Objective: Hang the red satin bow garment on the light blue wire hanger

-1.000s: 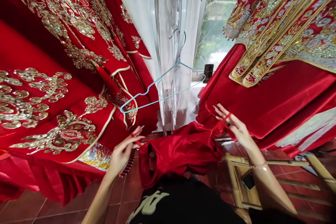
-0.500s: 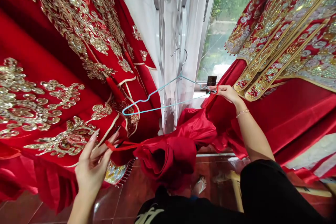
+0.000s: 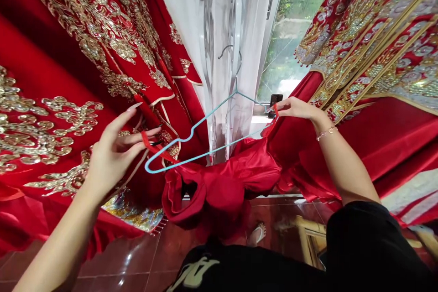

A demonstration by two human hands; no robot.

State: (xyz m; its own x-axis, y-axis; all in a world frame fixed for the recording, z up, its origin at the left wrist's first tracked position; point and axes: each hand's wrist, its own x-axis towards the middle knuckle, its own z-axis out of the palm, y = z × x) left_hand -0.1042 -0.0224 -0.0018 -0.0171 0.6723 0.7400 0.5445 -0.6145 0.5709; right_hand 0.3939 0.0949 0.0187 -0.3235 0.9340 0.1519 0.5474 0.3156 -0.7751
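A thin light-blue clothes hanger (image 3: 214, 110) hangs tilted in front of me, its metal hook upward. Below it droops a red satin garment (image 3: 236, 171), bunched into folds with a dark opening at its left. My left hand (image 3: 111, 150) pinches a narrow red strap (image 3: 146, 140) of this garment between thumb and fingers, index finger raised, just beyond the hanger's left end. At the hanger's right end my right hand (image 3: 299, 109) grips the other red strap (image 3: 275, 112), which loops around that end. Whether its fingertips also hold the hanger is hard to see.
Red gowns with gold and silver beading (image 3: 61, 123) fill the left side. Another beaded red gown (image 3: 369, 54) hangs at right. A metal rack (image 3: 236, 23) stands ahead beside a window (image 3: 294, 18). A dark phone (image 3: 275, 99) rests by the sill. Low at right is a wooden stool (image 3: 304, 232).
My left hand has risen with its strap toward the hanger's left end. That end of the hanger has come lower and nearer. My right hand has shifted slightly up; the garment followed leftward.
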